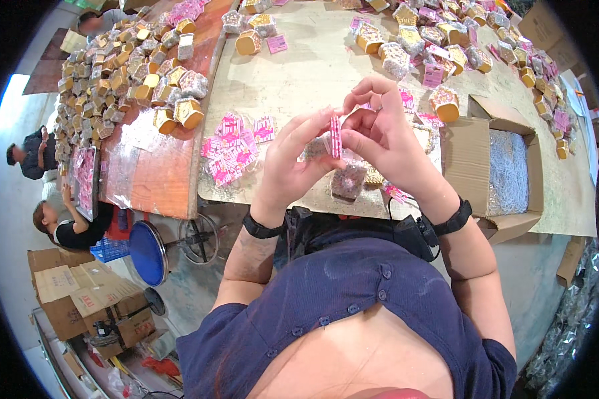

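Over the table's front edge, my left hand (291, 161) pinches a pink-and-white card (335, 136) between thumb and fingers, seen nearly edge-on. My right hand (394, 143) closes on the card's right side, thumb against it and the other fingers curled. Just below my fingers is a small clear-wrapped house-shaped ornament (347, 183). More wrapped pieces lie partly hidden under my right hand. To the left of my left hand, a loose pile of pink-and-white cards (229, 151) is spread on the tabletop (279, 80).
An open carton (464, 156) with shredded filler stands at right. Wrapped ornaments (412, 41) cover the far side, and a large heap (123, 73) fills the reddish table at left. A blue stool (148, 253) and stacked cartons (90, 292) are lower left. Several other people are at far left.
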The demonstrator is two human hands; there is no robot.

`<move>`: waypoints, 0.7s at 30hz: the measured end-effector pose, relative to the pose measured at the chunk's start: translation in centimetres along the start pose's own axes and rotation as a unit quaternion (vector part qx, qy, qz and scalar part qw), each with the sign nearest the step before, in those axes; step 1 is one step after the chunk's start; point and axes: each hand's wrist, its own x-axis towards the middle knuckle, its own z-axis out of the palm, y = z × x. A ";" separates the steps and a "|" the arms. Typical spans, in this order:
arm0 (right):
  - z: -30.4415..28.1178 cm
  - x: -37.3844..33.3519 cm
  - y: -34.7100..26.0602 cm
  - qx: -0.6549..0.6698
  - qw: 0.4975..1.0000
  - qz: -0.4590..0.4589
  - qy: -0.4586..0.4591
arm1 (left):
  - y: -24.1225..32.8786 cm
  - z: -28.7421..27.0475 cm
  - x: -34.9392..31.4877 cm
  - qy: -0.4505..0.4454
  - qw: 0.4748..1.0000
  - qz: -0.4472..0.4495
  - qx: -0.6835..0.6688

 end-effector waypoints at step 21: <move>-0.7 0.3 -0.3 0.082 0.951 0.257 -0.149 | 0.5 -0.2 -1.5 -0.003 0.981 0.071 0.183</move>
